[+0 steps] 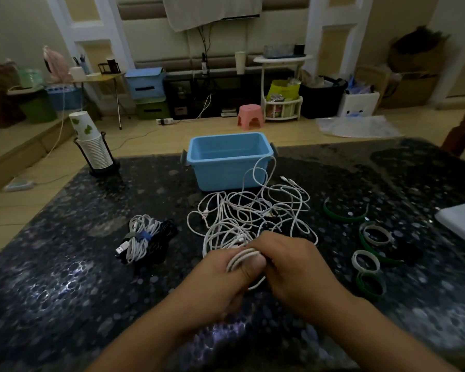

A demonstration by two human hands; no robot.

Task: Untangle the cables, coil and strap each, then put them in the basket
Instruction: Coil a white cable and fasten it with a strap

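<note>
I was coiling: my left hand [226,267] gripped white cable loops [243,260], my right hand [290,267] pinched them; strapping looked next.

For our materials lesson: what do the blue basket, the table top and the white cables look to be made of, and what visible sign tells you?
Blue basket: likely moulded plastic, matt, with even colour and rounded rim.
Table top: seemingly polished stone or a stone-look surface, dark and speckled, mirroring light.
White cables: probably a smooth plastic or rubbery sheath, bending in loose loops.
</note>
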